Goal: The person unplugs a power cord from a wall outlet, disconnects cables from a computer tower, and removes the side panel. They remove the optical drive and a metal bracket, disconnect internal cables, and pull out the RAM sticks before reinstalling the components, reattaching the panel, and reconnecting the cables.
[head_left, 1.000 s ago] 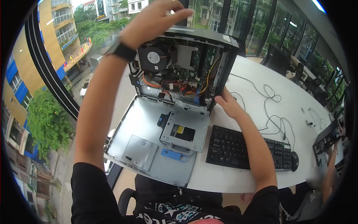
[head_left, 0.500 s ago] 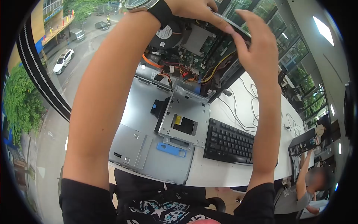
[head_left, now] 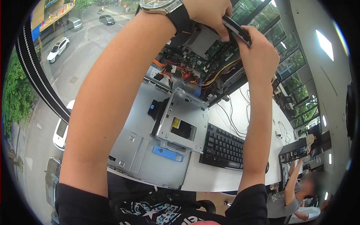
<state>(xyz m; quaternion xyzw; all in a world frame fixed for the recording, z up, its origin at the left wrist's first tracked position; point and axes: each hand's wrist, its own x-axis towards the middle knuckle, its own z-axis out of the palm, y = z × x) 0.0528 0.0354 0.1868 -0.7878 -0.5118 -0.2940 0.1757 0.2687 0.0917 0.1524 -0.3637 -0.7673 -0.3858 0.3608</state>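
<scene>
Hands shifted, dark strip between.

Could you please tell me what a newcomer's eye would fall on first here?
Probably the two bare forearms, reaching to where the left hand and right hand hold a slim dark strip over the open computer case. Next might come the orange, red and yellow cables inside the case, then the bright blue piece on the silver panel nearer the person.
</scene>
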